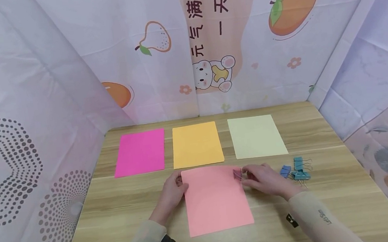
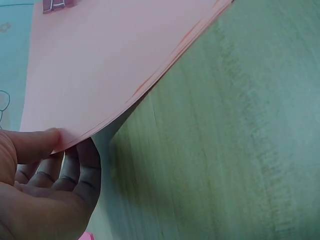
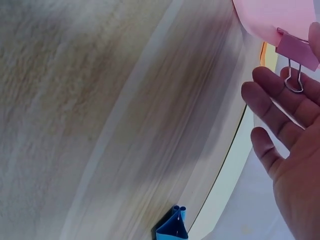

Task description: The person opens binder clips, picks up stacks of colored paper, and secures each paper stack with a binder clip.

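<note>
A stack of pink paper sheets (image 1: 216, 201) is held with its far edge raised; layered edges show in the left wrist view. My left hand (image 1: 173, 189) pinches its far left corner, the thumb on top and the fingers (image 2: 89, 170) curled beneath. At the far right corner, a purple-pink binder clip (image 3: 297, 49) bites the paper's edge. My right hand (image 1: 262, 177) holds this clip between thumb and fingers. One wire handle of the clip lies over the fingers in the right wrist view, while the other fingers spread loosely.
Magenta (image 1: 140, 152), orange (image 1: 196, 144) and pale yellow paper squares (image 1: 257, 136) lie in a row along the table's back. Right of my right hand are a blue binder clip (image 1: 285, 171) and teal binder clips (image 1: 300, 175). A black clip (image 1: 291, 220) lies by the right forearm.
</note>
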`<state>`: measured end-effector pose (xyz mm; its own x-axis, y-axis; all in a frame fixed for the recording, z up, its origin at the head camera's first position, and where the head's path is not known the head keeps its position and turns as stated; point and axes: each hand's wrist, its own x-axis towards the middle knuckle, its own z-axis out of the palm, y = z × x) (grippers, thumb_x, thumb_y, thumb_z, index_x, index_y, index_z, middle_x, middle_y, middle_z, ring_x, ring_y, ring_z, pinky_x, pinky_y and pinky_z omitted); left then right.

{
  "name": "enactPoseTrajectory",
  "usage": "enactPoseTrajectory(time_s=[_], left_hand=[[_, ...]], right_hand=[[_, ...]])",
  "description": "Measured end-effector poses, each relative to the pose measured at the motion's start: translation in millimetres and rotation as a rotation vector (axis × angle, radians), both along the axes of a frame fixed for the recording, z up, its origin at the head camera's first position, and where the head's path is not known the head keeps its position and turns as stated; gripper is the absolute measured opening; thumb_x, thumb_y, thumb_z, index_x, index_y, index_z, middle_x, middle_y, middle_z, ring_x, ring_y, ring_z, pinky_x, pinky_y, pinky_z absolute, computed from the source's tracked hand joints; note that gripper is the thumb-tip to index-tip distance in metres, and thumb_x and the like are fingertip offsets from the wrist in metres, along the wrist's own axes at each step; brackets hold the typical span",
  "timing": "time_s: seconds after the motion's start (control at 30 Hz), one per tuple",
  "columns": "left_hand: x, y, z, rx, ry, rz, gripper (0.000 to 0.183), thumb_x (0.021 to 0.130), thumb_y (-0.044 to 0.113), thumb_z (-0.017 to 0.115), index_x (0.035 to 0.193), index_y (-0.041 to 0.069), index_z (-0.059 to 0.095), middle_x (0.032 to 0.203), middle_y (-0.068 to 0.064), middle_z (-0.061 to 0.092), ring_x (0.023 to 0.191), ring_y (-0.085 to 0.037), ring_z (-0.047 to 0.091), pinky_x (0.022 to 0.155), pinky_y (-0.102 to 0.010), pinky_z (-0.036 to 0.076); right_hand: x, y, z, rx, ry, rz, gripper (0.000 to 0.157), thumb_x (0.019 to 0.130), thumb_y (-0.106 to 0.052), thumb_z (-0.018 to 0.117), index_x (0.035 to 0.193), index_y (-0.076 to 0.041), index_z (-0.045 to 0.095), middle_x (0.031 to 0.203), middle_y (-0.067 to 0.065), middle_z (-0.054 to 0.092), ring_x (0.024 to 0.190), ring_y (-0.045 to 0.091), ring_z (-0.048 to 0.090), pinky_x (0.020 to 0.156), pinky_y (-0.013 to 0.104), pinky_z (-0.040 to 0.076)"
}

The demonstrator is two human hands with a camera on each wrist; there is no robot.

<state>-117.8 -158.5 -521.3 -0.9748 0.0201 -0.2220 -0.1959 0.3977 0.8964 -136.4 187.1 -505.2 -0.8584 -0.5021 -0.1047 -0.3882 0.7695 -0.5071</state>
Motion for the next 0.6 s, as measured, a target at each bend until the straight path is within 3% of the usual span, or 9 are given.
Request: enactPoseTrajectory(time_s=[0.23, 0.6], left_hand=[[-1.5, -0.1, -5.9, -0.029, 0.017, 0.015, 0.031, 0.092, -0.006, 0.063, 0.122, -0.001, 0.060, 0.098, -0.010, 0.063, 0.080, -0.018, 0.057, 0.067, -0.027, 0.051], [-2.3, 2.6, -3.1, -0.076, 0.014, 0.016, 0.052, 0.093, -0.005, 0.063, 0.142, 0.000, 0.049, 0.098, -0.007, 0.065, 0.084, -0.018, 0.059, 0.074, -0.032, 0.052]], right_hand=[[-0.8, -3.6, 0.0, 0.035, 0.017, -0.028, 0.038, 0.099, -0.041, 0.067, 0.120, -0.010, 0.067, 0.083, -0.011, 0.058, 0.076, 0.008, 0.051, 0.094, 0.052, 0.042], [-0.6, -7.6, -3.1, 0.074, 0.022, -0.069, 0.041, 0.098, -0.038, 0.068, 0.125, -0.006, 0.067, 0.087, -0.007, 0.062, 0.081, 0.013, 0.054, 0.096, 0.053, 0.044]])
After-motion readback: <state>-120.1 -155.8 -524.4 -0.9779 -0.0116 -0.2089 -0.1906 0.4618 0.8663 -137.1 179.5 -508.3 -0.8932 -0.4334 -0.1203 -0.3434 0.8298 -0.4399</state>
